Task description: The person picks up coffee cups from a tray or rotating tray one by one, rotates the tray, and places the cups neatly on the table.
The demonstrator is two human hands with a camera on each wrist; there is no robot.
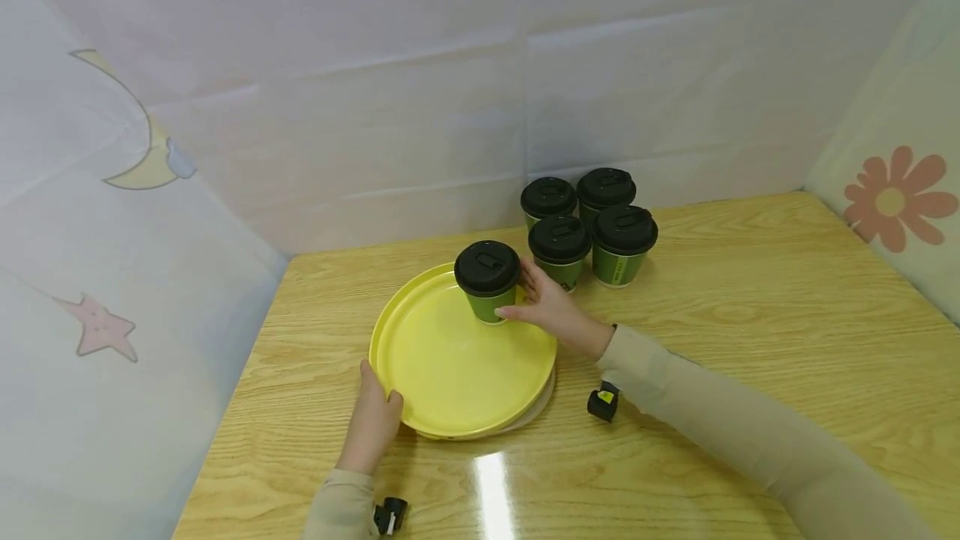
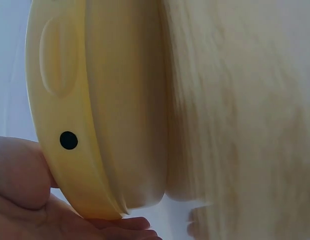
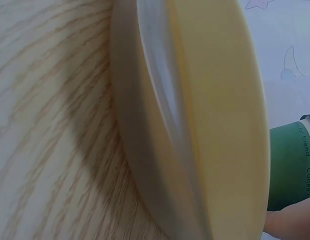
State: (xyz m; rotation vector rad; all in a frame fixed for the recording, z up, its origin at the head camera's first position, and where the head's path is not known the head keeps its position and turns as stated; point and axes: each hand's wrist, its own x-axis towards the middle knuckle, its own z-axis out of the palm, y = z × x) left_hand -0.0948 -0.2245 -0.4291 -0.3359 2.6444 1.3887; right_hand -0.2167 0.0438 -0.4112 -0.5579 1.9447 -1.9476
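Note:
A round yellow tray [image 1: 450,373] with a raised rim sits over a paler round base [image 1: 536,408] on the table. My left hand [image 1: 372,419] grips the tray's near-left rim, thumb over the edge. In the left wrist view the fingers [image 2: 127,223] lie along the outside of the rim. Upright at the tray's far right side is a green paper coffee cup [image 1: 487,282] with a black lid. My right hand [image 1: 555,311] holds this cup from the right, thumb in front near its bottom. The right wrist view shows the cup's printed side [image 3: 289,165] beyond the rim.
Several matching lidded cups [image 1: 558,250] stand close together behind my right hand, near the back wall sheet [image 1: 390,148]. The wooden table [image 1: 750,307] stretches right. Black wrist devices [image 1: 602,402] hang beside both sleeves.

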